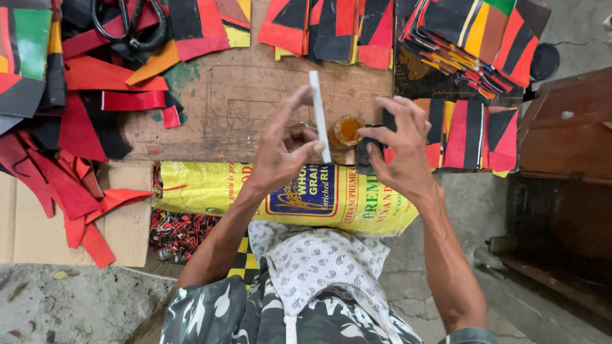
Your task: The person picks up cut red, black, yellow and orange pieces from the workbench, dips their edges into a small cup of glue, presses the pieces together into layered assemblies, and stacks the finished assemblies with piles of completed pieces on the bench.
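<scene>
My left hand point(284, 150) pinches a narrow white strip point(318, 108) that stands upright above a worn wooden board point(255, 95). My right hand point(398, 150) hovers just to the right, fingers spread, its fingertips touching a small dark piece point(366, 153) at the board's near edge. Between the hands sits a small open jar of amber liquid point(348, 130).
Red, black, orange and green cut pieces point(70, 114) lie heaped at left, with black scissors point(131, 25) on top. Stacks of folded coloured pieces point(475, 38) stand at the back right, more at right point(472, 134). A yellow printed sack point(210, 188) hangs below the board. A wooden box point(567, 127) stands at right.
</scene>
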